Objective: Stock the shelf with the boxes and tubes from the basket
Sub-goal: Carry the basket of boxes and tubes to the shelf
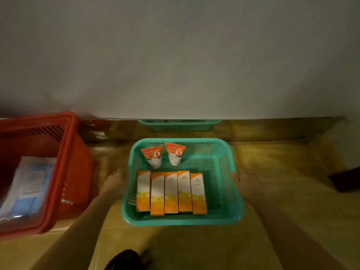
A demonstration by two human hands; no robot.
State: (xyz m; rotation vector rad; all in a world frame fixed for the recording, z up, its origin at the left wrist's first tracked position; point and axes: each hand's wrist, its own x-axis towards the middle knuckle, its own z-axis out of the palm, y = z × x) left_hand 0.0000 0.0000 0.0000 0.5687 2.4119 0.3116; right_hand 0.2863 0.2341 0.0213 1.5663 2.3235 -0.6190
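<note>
While left hand (115, 182) and right hand (247, 182) flank the basket (181, 222), fingers (119, 173) straight, boxes (171, 191) lie lengthwise front-to-back

Basket (183, 223) between left grip (115, 182), right grip (245, 182)

A large "D" stands on each of the two tubes (153, 155) — other print too blurred.

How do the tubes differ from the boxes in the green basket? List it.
Two tubes sit at the far end of the green basket; five boxes lie side by side at its near end. The tubes are short and tapered, the boxes long and rectangular. Both are orange and white.
</note>
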